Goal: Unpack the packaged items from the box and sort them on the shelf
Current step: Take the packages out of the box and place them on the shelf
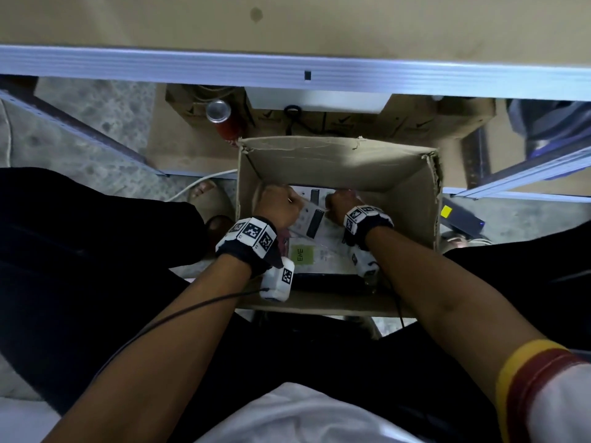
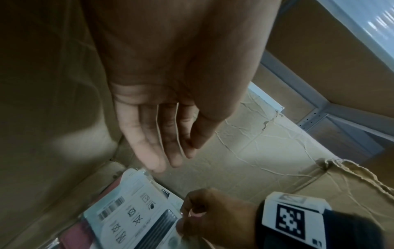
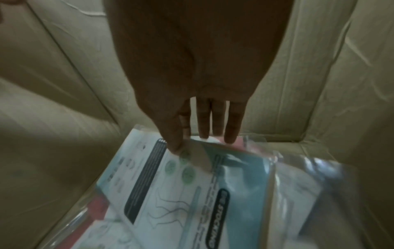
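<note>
An open cardboard box (image 1: 339, 161) stands on the floor between my legs, and both hands are down inside it. Several flat packages in clear plastic lie in it. The top package (image 1: 315, 219) is white with printed symbols and a black strip. My right hand (image 1: 343, 201) pinches its far edge, thumb on top and fingers behind (image 3: 198, 139). The same package (image 3: 192, 185) tilts up at that edge. My left hand (image 1: 278, 203) has straight fingers (image 2: 149, 151) that reach down by the package's corner (image 2: 132, 210). Whether they touch it is unclear.
A package with a green label (image 1: 302, 254) lies nearer me in the box. Behind the box, the low shelf holds a red can (image 1: 220, 118), flat cartons (image 1: 409, 119) and a white box (image 1: 319, 100). A metal shelf rail (image 1: 287, 70) crosses above.
</note>
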{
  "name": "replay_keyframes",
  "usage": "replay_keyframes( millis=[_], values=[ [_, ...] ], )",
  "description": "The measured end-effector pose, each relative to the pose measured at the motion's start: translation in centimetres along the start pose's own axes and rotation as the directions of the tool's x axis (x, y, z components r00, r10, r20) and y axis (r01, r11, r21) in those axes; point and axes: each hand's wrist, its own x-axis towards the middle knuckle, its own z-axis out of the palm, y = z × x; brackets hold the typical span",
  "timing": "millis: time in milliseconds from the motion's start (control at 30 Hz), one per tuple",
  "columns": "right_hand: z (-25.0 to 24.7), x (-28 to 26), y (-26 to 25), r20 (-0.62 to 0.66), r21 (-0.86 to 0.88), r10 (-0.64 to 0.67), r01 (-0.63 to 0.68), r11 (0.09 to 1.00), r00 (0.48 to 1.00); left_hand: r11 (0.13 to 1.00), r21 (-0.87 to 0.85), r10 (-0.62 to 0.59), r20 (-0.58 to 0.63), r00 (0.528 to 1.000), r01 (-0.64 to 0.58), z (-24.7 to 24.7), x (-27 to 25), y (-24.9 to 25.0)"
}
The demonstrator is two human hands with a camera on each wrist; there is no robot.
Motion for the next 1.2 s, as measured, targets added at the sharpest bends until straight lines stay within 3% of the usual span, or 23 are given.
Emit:
replay_keyframes(
  millis=[167, 467, 667, 933, 1067, 1200],
  values=[
    [2.3, -0.7, 0.4, 0.197, 0.03, -0.034, 0.029, 0.999, 0.98, 0.999, 0.004, -0.041, 0.028, 0.999, 0.041, -0.1, 0.9, -0.4],
    [1.3, 0.7, 0.0, -0.039, 0.092, -0.047, 0.05, 0.995, 0.998, 0.997, -0.039, -0.067, -0.001, 0.998, 0.067, 0.9, 2.1, 0.0],
    [1.3, 1.4, 1.0, 0.035, 0.178, 0.092, -0.097, 0.979, 0.995, 0.963, -0.203, -0.167, 0.056, 0.984, 0.175, 0.5, 2.5, -0.8],
    [1.6, 0.9, 0.8, 0.063, 0.249, 0.225, -0.233, 0.94, 0.972, 0.974, -0.114, -0.192, 0.038, 0.981, 0.195, 0.4, 2.2, -1.0],
    [0.0, 0.6, 1.3, 0.132, 0.272, 0.216, -0.245, 0.931, 0.967, 0.985, -0.021, -0.168, 0.021, 0.985, 0.169, 1.1, 2.6, -0.5],
    [-2.2, 0.3, 1.5, 0.197, 0.262, 0.125, -0.175, 0.949, 0.972, 0.984, -0.002, -0.177, 0.088, 0.98, 0.178, 3.0, 2.6, -0.5]
  ],
)
